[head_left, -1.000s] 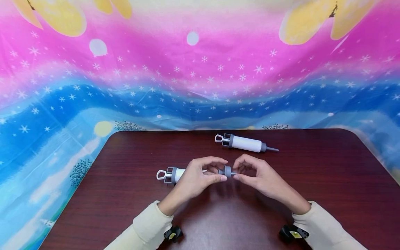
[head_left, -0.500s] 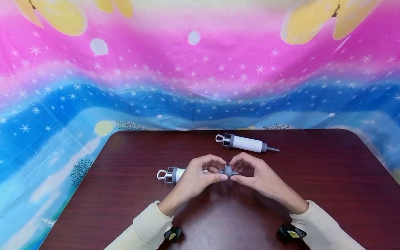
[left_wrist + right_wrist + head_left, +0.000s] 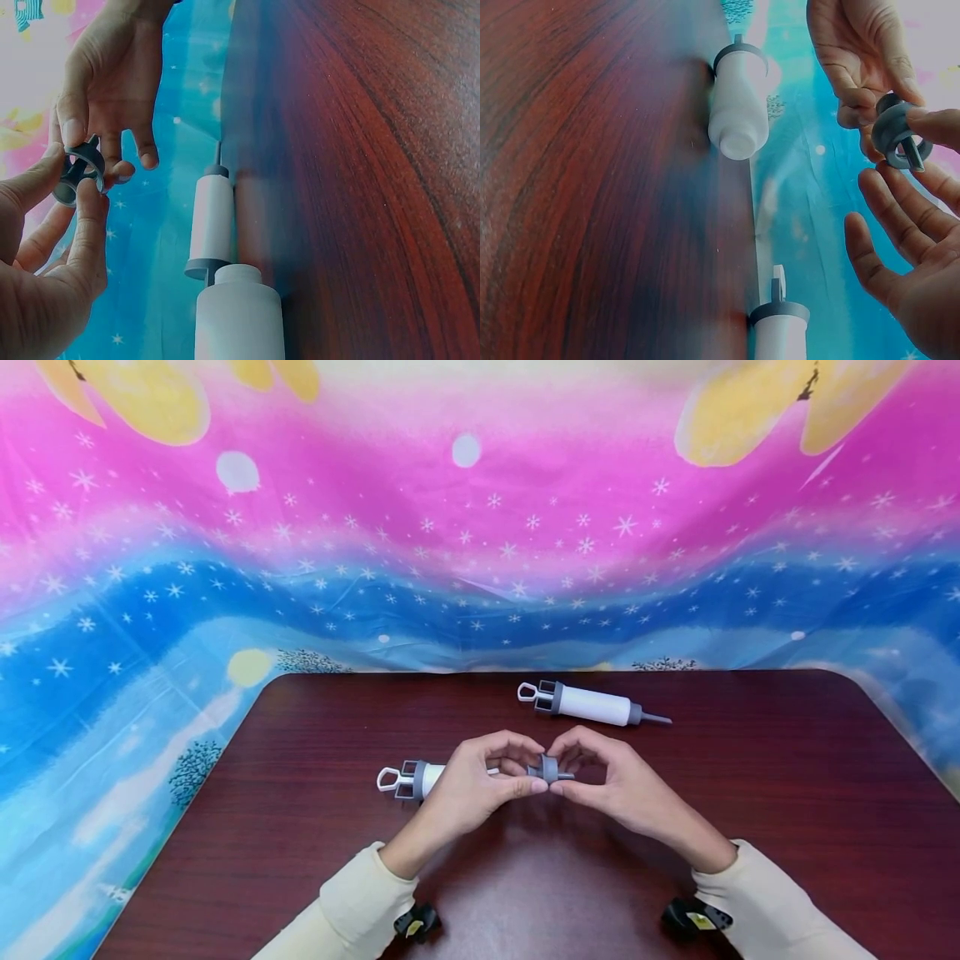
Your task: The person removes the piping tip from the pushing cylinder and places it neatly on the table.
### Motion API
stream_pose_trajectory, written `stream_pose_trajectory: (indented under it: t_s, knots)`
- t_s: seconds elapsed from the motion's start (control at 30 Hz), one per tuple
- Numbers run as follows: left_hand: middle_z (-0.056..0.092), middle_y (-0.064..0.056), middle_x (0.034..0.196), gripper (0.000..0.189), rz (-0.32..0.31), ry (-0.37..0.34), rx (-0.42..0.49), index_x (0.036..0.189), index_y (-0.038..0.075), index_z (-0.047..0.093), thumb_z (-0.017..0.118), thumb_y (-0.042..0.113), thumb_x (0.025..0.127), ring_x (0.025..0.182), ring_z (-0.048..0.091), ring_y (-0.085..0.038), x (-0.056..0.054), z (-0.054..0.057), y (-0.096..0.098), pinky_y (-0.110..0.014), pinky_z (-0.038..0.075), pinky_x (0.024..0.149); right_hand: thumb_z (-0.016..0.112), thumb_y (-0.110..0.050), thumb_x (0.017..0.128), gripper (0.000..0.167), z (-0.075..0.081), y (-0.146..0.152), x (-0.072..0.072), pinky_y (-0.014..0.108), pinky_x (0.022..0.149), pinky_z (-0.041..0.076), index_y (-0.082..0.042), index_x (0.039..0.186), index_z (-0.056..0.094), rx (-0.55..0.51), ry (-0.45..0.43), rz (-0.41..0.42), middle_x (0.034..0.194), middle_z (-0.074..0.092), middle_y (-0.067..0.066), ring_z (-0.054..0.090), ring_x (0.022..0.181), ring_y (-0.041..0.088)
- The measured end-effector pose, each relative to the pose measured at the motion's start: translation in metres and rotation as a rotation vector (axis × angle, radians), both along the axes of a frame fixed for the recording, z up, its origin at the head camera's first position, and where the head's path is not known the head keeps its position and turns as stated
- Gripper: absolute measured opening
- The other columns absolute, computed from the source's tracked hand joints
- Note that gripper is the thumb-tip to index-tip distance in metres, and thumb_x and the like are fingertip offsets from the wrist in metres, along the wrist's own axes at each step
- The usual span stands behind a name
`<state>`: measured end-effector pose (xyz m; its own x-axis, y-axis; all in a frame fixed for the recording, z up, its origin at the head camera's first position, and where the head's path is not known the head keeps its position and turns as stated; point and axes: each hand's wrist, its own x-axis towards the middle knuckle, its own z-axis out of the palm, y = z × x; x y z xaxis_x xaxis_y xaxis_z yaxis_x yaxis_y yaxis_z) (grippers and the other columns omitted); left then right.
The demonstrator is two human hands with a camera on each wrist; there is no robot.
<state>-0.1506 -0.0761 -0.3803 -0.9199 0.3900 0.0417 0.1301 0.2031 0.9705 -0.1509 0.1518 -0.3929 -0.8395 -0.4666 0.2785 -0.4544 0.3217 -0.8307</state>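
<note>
While the near syringe [image 3: 431, 780] lies on the bench [image 3: 300, 852] behind the left hand [image 3: 476, 787], partly covered by it, the grey nozzle [image 3: 548, 768] is up between the fingertips of both hands. The left hand pinches it from the left between thumb and fingers. The right hand [image 3: 630, 781] holds it from the other side, thumb and forefinger brought close on the collar, the remaining fingers spread loosely apart. The thin spout points toward the right hand's palm; whether the grey piece is one part or two fitted together cannot be told.

Beyond the hands lies the far syringe [image 3: 595, 704], its own tip [image 3: 651, 717] in place, plunger and handle at the opposite end; neither hand touches it. The near one has its handle end on, but the left wrist view shows its white neck [image 3: 238, 273] bare. By that comparison, one syringe seems whole and the other lacks only its front end. The work on the nozzle appears to be midway: it is in hand, but not on the neck.
</note>
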Motion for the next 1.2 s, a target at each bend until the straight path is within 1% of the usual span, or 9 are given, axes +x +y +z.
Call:
stream_pose_trajectory:
  t_s: [0.17, 0.4, 0.57, 0.73, 0.87, 0.97, 1.1, 1.2]
  knots:
    - [0.077, -0.009, 0.110, 0.032, 0.008, 0.000, -0.010, 0.117, 0.011, 0.076, 0.086, 0.012, 0.086, 0.086, 0.071, -0.009, 0.000, 0.000, -0.001, -0.022, 0.057, 0.077, 0.079, -0.009, 0.093, 0.024, 0.000, 0.001, 0.000, 0.032, 0.084, 0.057, -0.014, 0.113, 0.067, 0.011, -0.002, -0.010, 0.100, 0.069, -0.002, 0.067, 0.090, 0.010]
    - [0.078, -0.011, 0.109, 0.030, 0.012, 0.023, -0.025, 0.115, 0.009, 0.076, 0.085, 0.013, 0.087, 0.087, 0.071, -0.010, -0.001, -0.001, -0.003, -0.022, 0.057, 0.078, 0.079, -0.008, 0.093, 0.024, 0.000, 0.004, 0.000, 0.035, 0.084, 0.058, -0.013, 0.112, 0.067, 0.013, 0.007, -0.023, 0.099, 0.069, -0.002, 0.067, 0.089, 0.009]
    - [0.078, -0.009, 0.107, 0.028, 0.033, 0.018, -0.055, 0.115, 0.010, 0.078, 0.085, 0.013, 0.088, 0.087, 0.071, -0.010, -0.001, -0.003, -0.004, -0.022, 0.057, 0.078, 0.079, -0.009, 0.093, 0.023, -0.001, 0.005, 0.000, 0.035, 0.084, 0.058, -0.014, 0.113, 0.067, 0.011, -0.005, -0.029, 0.100, 0.068, -0.002, 0.067, 0.089, 0.009]
    - [0.077, -0.008, 0.103, 0.025, 0.048, 0.020, -0.070, 0.113, 0.008, 0.079, 0.083, 0.010, 0.089, 0.086, 0.070, -0.009, 0.000, -0.003, -0.005, -0.020, 0.057, 0.077, 0.079, -0.010, 0.094, 0.024, 0.000, 0.007, 0.001, 0.032, 0.083, 0.058, -0.014, 0.114, 0.067, 0.006, -0.014, -0.035, 0.100, 0.069, -0.001, 0.068, 0.089, 0.010]
    - [0.075, -0.003, 0.101, 0.021, 0.054, 0.060, -0.101, 0.110, 0.013, 0.081, 0.082, 0.009, 0.089, 0.086, 0.068, -0.009, 0.000, -0.002, -0.006, -0.019, 0.057, 0.078, 0.079, -0.011, 0.094, 0.024, 0.000, 0.008, 0.001, 0.030, 0.083, 0.058, -0.014, 0.114, 0.067, 0.009, -0.021, -0.040, 0.100, 0.069, -0.001, 0.068, 0.089, 0.009]
    - [0.073, -0.001, 0.100, 0.020, 0.051, 0.092, -0.118, 0.109, 0.014, 0.082, 0.081, 0.009, 0.090, 0.087, 0.067, -0.010, 0.000, -0.002, -0.006, -0.019, 0.057, 0.079, 0.079, -0.012, 0.094, 0.024, 0.001, 0.008, 0.001, 0.030, 0.083, 0.058, -0.015, 0.114, 0.067, 0.015, -0.025, -0.044, 0.100, 0.069, -0.002, 0.069, 0.089, 0.009]
    - [0.073, 0.001, 0.099, 0.020, 0.049, 0.115, -0.130, 0.109, 0.015, 0.083, 0.081, 0.008, 0.090, 0.086, 0.067, -0.011, 0.001, -0.001, -0.006, -0.020, 0.057, 0.078, 0.079, -0.012, 0.094, 0.024, 0.002, 0.010, 0.001, 0.030, 0.083, 0.058, -0.015, 0.115, 0.067, 0.021, -0.025, -0.054, 0.100, 0.069, -0.002, 0.069, 0.089, 0.009]
    - [0.073, 0.002, 0.099, 0.020, 0.052, 0.135, -0.151, 0.107, 0.019, 0.084, 0.080, 0.008, 0.091, 0.086, 0.065, -0.011, 0.001, 0.000, -0.006, -0.021, 0.056, 0.077, 0.079, -0.012, 0.094, 0.024, 0.002, 0.012, 0.001, 0.029, 0.083, 0.057, -0.015, 0.115, 0.067, 0.024, -0.024, -0.060, 0.100, 0.069, -0.002, 0.069, 0.089, 0.009]
